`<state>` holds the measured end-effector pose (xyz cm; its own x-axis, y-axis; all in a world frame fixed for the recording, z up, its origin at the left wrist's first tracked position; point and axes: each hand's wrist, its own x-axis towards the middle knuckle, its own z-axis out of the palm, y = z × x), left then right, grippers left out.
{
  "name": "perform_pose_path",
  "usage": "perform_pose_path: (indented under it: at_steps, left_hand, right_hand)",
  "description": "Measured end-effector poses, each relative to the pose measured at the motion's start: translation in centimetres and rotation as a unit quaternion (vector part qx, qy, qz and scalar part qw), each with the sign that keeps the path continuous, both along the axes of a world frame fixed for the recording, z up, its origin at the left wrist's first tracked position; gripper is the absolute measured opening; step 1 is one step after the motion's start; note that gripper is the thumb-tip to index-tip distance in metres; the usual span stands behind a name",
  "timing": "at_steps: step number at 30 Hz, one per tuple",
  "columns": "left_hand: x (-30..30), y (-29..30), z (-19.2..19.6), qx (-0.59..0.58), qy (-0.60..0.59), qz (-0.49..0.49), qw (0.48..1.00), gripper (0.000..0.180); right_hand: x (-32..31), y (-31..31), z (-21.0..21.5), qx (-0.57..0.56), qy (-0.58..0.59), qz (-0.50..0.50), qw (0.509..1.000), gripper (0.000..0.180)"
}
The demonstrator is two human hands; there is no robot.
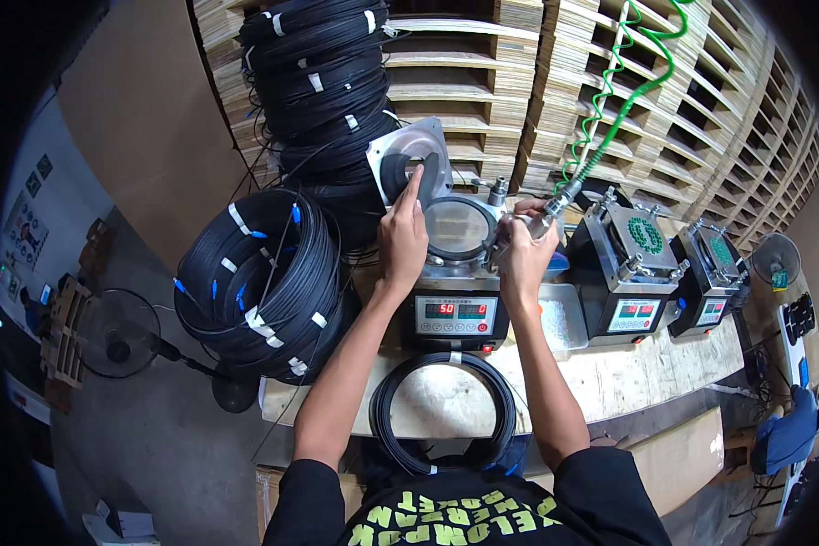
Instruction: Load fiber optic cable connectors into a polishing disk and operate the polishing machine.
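My left hand (403,241) is at a tilted square metal plate (434,132) with a dark round disc (395,176) on its face. The index finger stretches up over the disc's middle; the other fingers curl at the lower edge, their grip partly hidden. My right hand (525,255) is closed round a metal air blow gun (552,209) on a green coiled hose (630,114). Its nozzle end is hard to make out. Between my hands sits a polishing machine (455,314) with a grey, dark-rimmed round pad (460,227) on top and a lit display.
A black cable coil (379,400) lies at the table's front edge. Cable coils with blue connectors (255,282) stand left, a tall coil stack (314,82) behind. Two similar machines (632,264) and a clear tray (564,318) are right. Wooden pallets (455,68) rise behind.
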<state>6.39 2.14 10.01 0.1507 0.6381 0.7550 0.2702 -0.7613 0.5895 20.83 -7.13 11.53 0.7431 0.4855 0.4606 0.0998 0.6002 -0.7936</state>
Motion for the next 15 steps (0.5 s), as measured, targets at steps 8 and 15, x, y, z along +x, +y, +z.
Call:
perform_pose_path:
  at_steps: [8, 15]
  left_hand:
    - [-1.4, 0.7, 2.2, -0.028, 0.159, -0.266, 0.950, 0.038]
    - [-1.6, 1.5, 1.7, -0.019, 0.385, -0.258, 0.886, 0.032]
  right_hand:
    - [3.3, -2.6, 1.0, 0.009, 0.063, 0.162, 0.985, 0.019]
    - [5.7, -3.1, 0.4, 0.005, 0.053, 0.177, 0.983, 0.020]
